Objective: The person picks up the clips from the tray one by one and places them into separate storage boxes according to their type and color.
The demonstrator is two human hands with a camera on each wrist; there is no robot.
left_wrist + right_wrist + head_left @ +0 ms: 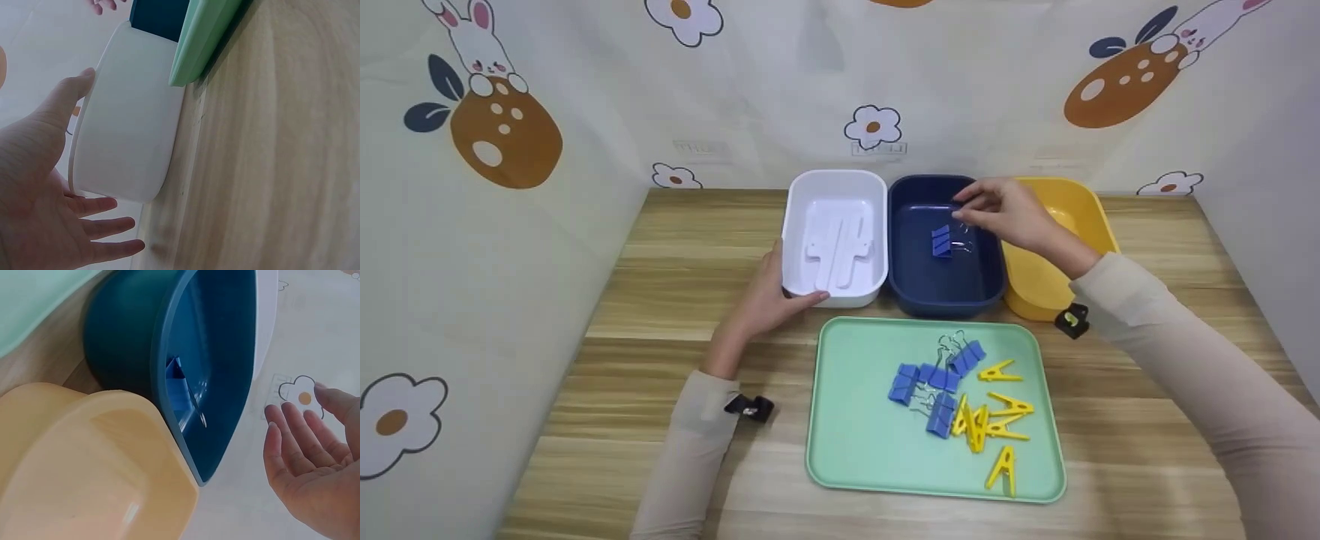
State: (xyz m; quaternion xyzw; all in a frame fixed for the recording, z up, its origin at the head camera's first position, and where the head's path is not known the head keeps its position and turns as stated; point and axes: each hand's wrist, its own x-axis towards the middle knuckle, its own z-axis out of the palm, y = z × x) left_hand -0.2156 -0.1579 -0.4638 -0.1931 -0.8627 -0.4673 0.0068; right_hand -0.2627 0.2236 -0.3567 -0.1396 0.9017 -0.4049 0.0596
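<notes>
Pale wall [765,90] w/ rabbit & flower prints, behind a wood-grain tabletop [697,262]. Row of bins at back, L to R: white bin [859,298], navy bin [949,307], yellow bin [1031,306]. L hand [769,300] at white bin's near-left corner: grip released, thumb on front rim, other fingers straight by the left side. White pieces [830,255] lie inside, exact kind unclear. R hand [1011,214] above navy bin's right rear part: grip released too, fingers loosely bent, nothing held. One blue clip [942,241] sits in navy bin, handles pointing R, apart from R hand. In front of bins: green tray [855,427] w/ four more blue clips [904,384] bunched nr middle, plus yellow pegs [977,429] on its R side, some overlapping. Sleeves [690,442] beige.
</notes>
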